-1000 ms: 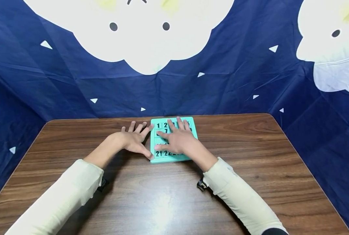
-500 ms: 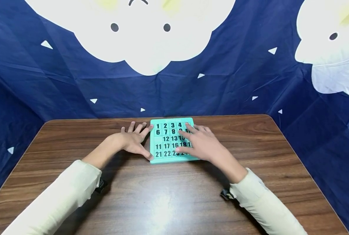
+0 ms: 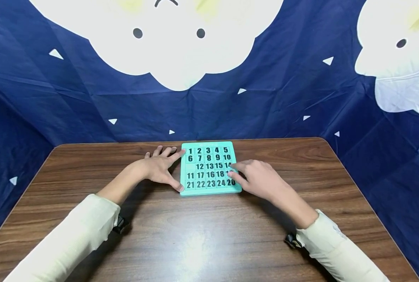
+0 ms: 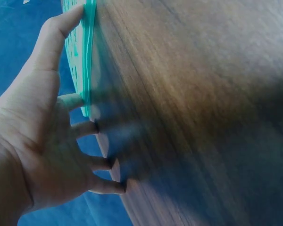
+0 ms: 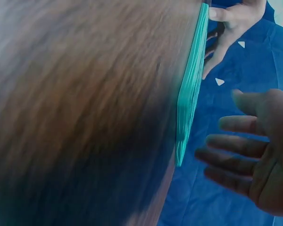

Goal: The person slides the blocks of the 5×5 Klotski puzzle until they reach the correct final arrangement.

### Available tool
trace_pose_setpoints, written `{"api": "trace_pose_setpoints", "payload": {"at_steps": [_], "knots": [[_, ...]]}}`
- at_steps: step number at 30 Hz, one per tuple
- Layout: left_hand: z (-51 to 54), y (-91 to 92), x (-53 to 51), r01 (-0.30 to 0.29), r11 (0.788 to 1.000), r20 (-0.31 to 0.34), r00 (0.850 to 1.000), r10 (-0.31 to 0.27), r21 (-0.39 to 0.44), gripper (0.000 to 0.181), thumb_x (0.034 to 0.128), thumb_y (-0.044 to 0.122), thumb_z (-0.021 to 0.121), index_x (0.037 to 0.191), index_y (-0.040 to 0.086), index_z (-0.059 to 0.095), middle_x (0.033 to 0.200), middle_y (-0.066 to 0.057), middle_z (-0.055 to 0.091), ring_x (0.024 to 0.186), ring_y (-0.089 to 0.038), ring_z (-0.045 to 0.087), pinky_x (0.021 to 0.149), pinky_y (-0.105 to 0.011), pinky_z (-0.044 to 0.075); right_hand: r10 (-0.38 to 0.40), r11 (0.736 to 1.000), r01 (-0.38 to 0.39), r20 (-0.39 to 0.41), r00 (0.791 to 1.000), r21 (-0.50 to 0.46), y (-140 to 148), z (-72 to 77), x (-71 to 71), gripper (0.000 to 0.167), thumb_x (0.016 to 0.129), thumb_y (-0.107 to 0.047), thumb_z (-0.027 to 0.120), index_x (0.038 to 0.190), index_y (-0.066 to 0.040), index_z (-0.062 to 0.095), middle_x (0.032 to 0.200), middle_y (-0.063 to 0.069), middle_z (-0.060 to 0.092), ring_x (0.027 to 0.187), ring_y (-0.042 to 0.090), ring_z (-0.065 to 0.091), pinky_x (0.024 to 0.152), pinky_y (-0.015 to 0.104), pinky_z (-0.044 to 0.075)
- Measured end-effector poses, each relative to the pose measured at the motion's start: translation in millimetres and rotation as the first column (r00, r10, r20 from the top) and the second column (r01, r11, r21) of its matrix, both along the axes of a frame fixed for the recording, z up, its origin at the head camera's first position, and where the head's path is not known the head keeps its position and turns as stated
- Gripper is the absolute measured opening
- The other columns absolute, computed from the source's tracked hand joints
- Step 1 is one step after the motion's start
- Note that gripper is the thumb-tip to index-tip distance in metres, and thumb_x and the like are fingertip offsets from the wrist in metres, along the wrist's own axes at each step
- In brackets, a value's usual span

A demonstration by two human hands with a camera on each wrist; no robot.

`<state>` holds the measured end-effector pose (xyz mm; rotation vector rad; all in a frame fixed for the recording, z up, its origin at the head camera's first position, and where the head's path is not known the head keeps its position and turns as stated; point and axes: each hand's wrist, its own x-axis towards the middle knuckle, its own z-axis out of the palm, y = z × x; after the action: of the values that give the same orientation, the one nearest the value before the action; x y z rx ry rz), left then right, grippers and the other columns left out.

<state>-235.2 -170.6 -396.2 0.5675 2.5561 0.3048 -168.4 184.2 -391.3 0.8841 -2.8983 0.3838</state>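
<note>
A brown wood-grain tabletop (image 3: 213,219) with rounded far corners fills the near part of the scene, with a pale glare on its near middle. Behind its far edge hangs a dark blue cloth backdrop (image 3: 89,102), creased in places and continuing along the left and right sides. It is printed with small white triangles, a large white cloud figure (image 3: 170,51) at far centre and another white figure (image 3: 400,78) at far right.

A turquoise number slide puzzle (image 3: 209,170) lies flat on the tabletop, near the middle of its far edge. Its top row runs from 1 to 5, and a blank slot sits at the left end of the third row.

The left hand (image 3: 156,169) touches the puzzle's left side with thumb and forefinger, its fingers straight and spread apart. The right hand (image 3: 260,178) is at the right side, its thumb and forefinger apart over the tiles near 14; whether they touch cannot be told. Both arms wear pale sleeves (image 3: 79,231), with a small black device (image 3: 292,241) at each wrist.
</note>
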Motion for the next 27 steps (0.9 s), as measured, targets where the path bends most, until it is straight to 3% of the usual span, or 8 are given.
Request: {"api": "trace_pose_setpoints", "payload": {"at_steps": [3,7,11,15,19,27], "knots": [[0.3,0.5,-0.7,-0.001,1.000,-0.007,1.000,0.000,-0.014,0.144,0.0782,0.082,0.087,0.185,0.032,0.005,0.191,-0.022,0.000,0.172,-0.063,-0.009,0.127,-0.093,0.005,0.053,0.997,-0.051,0.034,0.998,-0.064,-8,-0.3,-2.7,0.037,0.118,-0.033,0.062,0.131,-0.006,0.083,0.126,0.012,0.085,0.118,0.031,0.083,0.098,0.054,0.067],[1.6,2.9,0.2,-0.006,1.000,-0.007,1.000,0.006,-0.021,0.144,0.0773,0.081,0.088,0.185,0.032,0.005,0.191,-0.021,0.001,0.172,-0.063,-0.008,0.127,-0.093,0.006,0.084,0.996,-0.082,0.061,0.995,-0.034,-19,-1.5,-4.4,0.040,0.118,-0.035,0.060,0.138,-0.008,0.081,0.148,0.018,0.076,0.141,0.039,0.071,0.118,0.061,0.057],[1.8,5.6,-0.8,-0.009,0.999,-0.007,1.000,0.009,-0.039,0.146,0.0760,0.083,0.088,0.185,0.031,0.005,0.191,-0.021,0.001,0.172,-0.063,-0.006,0.128,-0.092,0.007,0.133,0.990,-0.139,0.124,0.983,0.038,-34,-6.7,-0.8,0.047,0.119,-0.045,0.056,0.154,-0.019,0.072,0.178,0.020,0.047,0.164,0.048,0.046,0.134,0.071,0.036],[2.0,7.6,-3.4,-0.007,0.998,-0.011,1.000,0.006,-0.058,0.146,0.0759,0.084,0.088,0.185,0.029,0.007,0.191,-0.023,0.004,0.172,-0.064,-0.003,0.127,-0.093,0.009,0.149,0.981,-0.171,0.208,0.967,0.089,-54,-10.5,5.1,0.053,0.119,-0.055,0.049,0.167,-0.033,0.059,0.190,0.014,0.020,0.174,0.049,0.024,0.138,0.074,0.020],[3.4,8.1,-3.9,-0.002,0.998,-0.007,1.000,0.002,-0.066,0.146,0.0770,0.083,0.087,0.185,0.026,0.008,0.190,-0.024,0.005,0.172,-0.065,-0.002,0.127,-0.093,0.010,0.123,0.977,-0.162,0.257,0.959,0.137,-73,-10.9,3.2,0.057,0.120,-0.060,0.043,0.172,-0.038,0.050,0.193,0.010,0.007,0.178,0.048,0.009,0.140,0.073,0.011],[3.9,5.2,-3.4,0.006,0.996,0.019,1.000,-0.004,-0.088,0.144,0.0811,0.083,0.084,0.185,0.026,0.001,0.191,-0.023,-0.001,0.172,-0.063,-0.006,0.129,-0.091,0.007,0.001,0.969,-0.070,0.277,0.961,0.236,-90,-11.5,-20.8,0.064,0.117,-0.068,0.040,0.176,-0.043,0.041,0.193,0.011,0.005,0.178,0.048,0.006,0.141,0.072,0.008]]}}
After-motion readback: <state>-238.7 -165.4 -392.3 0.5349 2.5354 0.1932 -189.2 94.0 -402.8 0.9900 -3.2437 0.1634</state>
